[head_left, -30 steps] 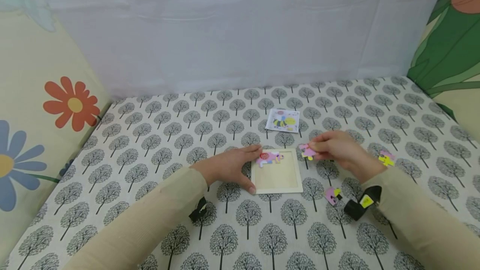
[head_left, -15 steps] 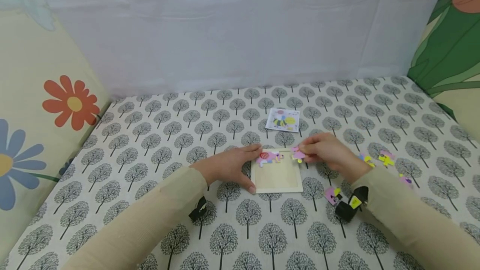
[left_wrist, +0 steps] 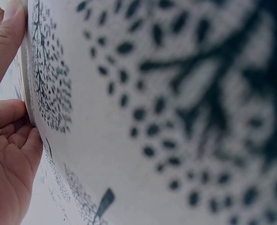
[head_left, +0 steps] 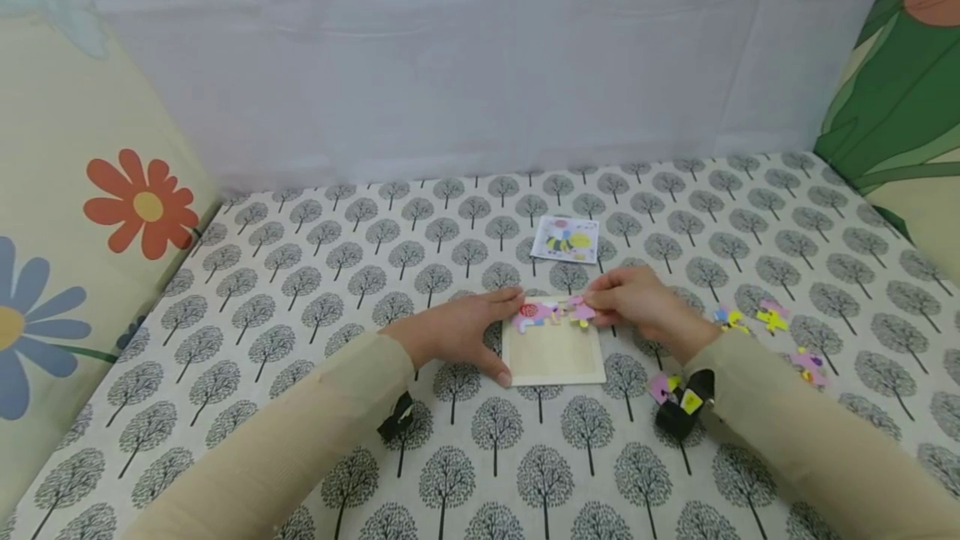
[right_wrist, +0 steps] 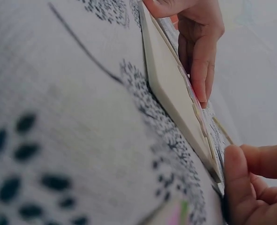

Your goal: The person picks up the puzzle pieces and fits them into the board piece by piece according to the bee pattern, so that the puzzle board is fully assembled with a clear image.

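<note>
My left hand (head_left: 459, 332) holds the left side of a square wooden puzzle frame (head_left: 553, 365), thumb at the near corner and fingers by the far one. Pink jigsaw pieces (head_left: 534, 316) with a red patch lie joined along the frame's far side. Between thumb and index finger, my right hand (head_left: 636, 303) pinches another pink jigsaw piece (head_left: 580, 311) with a yellow spot, over the far right corner. In the right wrist view, this piece (right_wrist: 222, 131) is tilted and seen edge-on, just above the frame (right_wrist: 168, 89).
Behind the frame lies a picture card (head_left: 566, 240) with a bee on it. Loose puzzle pieces (head_left: 772, 317) are scattered to the right, one (head_left: 662, 387) close to the right wrist's black strap (head_left: 681, 411). A tree-print cloth (head_left: 495, 432) covers the table.
My right hand has moved left with the pink jigsaw piece, from beside the frame to over its far right corner. Loose pieces at right have come into view. The left hand stays put.
</note>
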The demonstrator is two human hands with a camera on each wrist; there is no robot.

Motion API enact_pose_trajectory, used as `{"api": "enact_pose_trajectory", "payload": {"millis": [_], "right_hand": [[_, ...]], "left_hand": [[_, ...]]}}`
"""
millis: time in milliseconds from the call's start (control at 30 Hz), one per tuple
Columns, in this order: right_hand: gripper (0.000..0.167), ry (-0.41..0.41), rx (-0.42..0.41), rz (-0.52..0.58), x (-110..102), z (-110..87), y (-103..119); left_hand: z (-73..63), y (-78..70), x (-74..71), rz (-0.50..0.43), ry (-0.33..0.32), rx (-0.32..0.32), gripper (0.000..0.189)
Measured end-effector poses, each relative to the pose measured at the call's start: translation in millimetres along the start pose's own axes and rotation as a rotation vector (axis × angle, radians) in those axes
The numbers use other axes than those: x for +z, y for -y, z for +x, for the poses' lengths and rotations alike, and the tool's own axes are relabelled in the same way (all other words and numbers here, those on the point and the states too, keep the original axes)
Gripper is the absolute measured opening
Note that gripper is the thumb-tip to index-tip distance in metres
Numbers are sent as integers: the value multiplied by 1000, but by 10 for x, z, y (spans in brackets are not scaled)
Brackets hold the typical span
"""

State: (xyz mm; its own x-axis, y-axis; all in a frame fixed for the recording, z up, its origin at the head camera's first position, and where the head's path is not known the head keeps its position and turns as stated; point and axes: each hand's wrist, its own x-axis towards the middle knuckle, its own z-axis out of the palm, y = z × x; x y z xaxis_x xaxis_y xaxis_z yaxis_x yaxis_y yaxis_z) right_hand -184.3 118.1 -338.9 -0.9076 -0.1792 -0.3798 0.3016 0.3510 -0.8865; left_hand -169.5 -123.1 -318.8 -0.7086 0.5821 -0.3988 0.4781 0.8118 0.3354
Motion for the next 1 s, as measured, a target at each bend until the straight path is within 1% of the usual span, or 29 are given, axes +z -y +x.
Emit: {"api": "enact_pose_trajectory", "payload": {"millis": [200,367,667,867,1000], "right_hand": [[23,-15,29,-13,47,49,8],[24,-32,53,-21,75,67,16],[22,-58,83,-94,123,58,81],[15,-58,92,-116,143,65,104],[10,-36,97,-138,136,91,111]], "left_hand": [[1,3,1,-3,7,-7,107],[-3,1,2,-8,3,-2,107],[-4,-4,-13,-6,6,3,107],[-12,-7,-19,-9,5,9,106],[-11,6,-11,-7,3,11,106]]}}
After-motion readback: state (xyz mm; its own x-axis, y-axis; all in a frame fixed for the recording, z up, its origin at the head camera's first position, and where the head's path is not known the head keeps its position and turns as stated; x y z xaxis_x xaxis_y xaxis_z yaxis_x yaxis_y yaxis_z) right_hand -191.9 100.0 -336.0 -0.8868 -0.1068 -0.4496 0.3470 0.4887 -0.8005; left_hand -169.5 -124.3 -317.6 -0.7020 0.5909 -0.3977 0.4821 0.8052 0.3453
